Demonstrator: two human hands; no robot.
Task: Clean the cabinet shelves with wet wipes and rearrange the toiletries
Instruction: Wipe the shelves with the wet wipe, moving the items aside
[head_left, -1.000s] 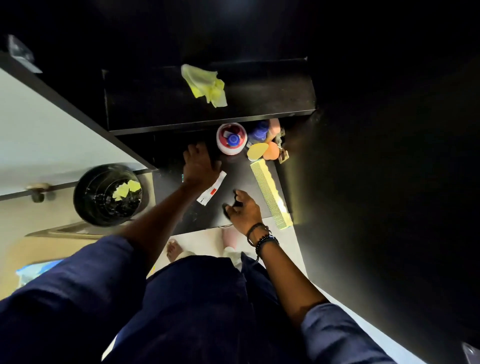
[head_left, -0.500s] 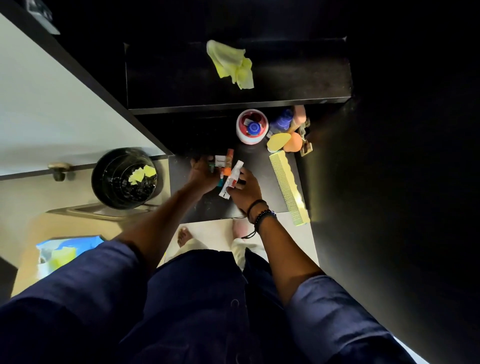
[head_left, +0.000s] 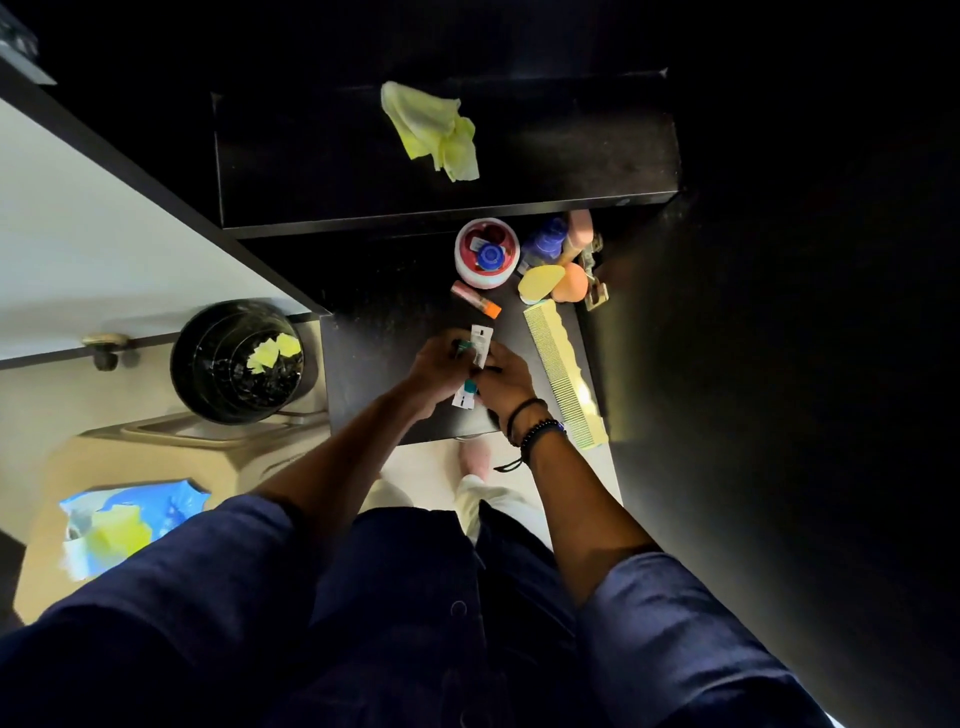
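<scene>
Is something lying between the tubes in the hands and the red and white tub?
Yes: a pink stick with an orange cap lies on the lower shelf, between the held tubes and the tub.

Head-worn view, steeply down over lower shelf

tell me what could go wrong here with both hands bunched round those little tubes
1. The left hand and right hand grip several small tubes together near the front edge of the shelf; one could slip out and drop to the floor.
2. The comb lies beside the right wrist, its near end at the front edge; a nudge might knock it off.
3. The pink tube lies loose on its side and may roll.
</scene>
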